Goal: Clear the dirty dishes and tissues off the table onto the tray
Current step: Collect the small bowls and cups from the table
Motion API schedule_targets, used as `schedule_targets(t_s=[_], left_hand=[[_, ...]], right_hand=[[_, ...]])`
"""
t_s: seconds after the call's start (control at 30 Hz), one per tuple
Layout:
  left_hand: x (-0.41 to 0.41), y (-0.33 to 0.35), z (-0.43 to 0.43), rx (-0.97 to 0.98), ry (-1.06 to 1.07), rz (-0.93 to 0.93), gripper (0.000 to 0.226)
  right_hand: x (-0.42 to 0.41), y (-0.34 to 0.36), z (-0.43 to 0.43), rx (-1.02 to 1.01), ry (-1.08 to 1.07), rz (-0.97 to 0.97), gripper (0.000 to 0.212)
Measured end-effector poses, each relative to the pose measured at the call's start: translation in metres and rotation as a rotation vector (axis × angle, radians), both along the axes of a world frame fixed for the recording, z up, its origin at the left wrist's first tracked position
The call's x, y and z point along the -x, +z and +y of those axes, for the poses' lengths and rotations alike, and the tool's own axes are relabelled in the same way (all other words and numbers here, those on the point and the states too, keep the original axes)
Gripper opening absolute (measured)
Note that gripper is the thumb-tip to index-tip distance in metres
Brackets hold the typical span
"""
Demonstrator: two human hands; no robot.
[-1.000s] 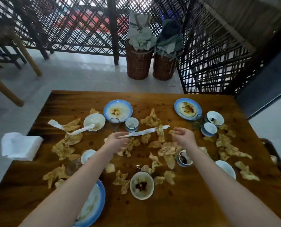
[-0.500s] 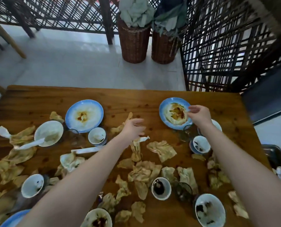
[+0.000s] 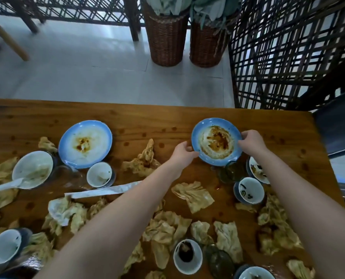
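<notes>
My left hand (image 3: 182,151) grips the plate (image 3: 216,143) at its left rim, my right hand (image 3: 252,141) at its right; a second plate (image 3: 85,143) lies well to the left on the table (image 3: 157,121); tissues (image 3: 192,195) nearer me; two baskets (image 3: 165,41) behind the table.

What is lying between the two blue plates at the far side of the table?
In the head view: a crumpled stained tissue and the left hand, which grips the right blue plate by its rim. Otherwise bare table.

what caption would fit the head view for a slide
Left hand and right hand grip opposite edges of a sauce-stained blue plate amid crumpled tissues.
</notes>
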State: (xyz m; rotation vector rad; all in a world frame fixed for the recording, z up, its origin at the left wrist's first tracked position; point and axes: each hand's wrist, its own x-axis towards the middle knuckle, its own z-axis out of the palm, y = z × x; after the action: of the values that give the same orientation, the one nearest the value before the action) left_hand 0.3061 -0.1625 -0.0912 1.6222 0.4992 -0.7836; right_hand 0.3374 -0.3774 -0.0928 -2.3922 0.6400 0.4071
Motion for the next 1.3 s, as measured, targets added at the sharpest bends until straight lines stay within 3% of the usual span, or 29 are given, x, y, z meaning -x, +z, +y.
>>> schedule_targets(t_s=[0.13, 0.23, 0.37, 0.47, 0.57, 0.8, 1.1, 1.3], left_hand=[[-0.002, 0.003, -0.005, 0.026, -0.003, 0.046, 0.058], [-0.004, 0.005, 0.0, 0.072, 0.073, 0.05, 0.063], [-0.011, 0.015, 0.015, 0.102, 0.123, -0.037, 0.062], [-0.014, 0.029, 0.034, 0.101, 0.172, -0.1, 0.06], [-0.009, 0.041, 0.068, 0.065, 0.18, -0.151, 0.056], [0.012, 0.064, 0.181, -0.04, 0.214, -0.244, 0.037], [0.013, 0.071, 0.315, -0.209, 0.18, -0.259, 0.047], [0.003, 0.052, 0.36, -0.292, 0.069, -0.188, 0.052]], right_hand=[[-0.001, -0.001, 0.005, -0.1, -0.048, -0.005, 0.018], [-0.002, 0.003, 0.009, -0.158, -0.074, -0.057, 0.023], [-0.004, 0.021, 0.018, -0.242, -0.068, -0.15, 0.009], [-0.005, 0.036, 0.037, -0.298, -0.059, -0.21, 0.014], [-0.006, 0.048, 0.071, -0.338, -0.027, -0.246, 0.032], [0.006, 0.064, 0.18, -0.474, 0.099, -0.233, 0.024], [0.012, 0.045, 0.316, -0.612, 0.099, -0.171, 0.034], [0.005, 0.028, 0.355, -0.615, 0.105, -0.106, 0.027]])
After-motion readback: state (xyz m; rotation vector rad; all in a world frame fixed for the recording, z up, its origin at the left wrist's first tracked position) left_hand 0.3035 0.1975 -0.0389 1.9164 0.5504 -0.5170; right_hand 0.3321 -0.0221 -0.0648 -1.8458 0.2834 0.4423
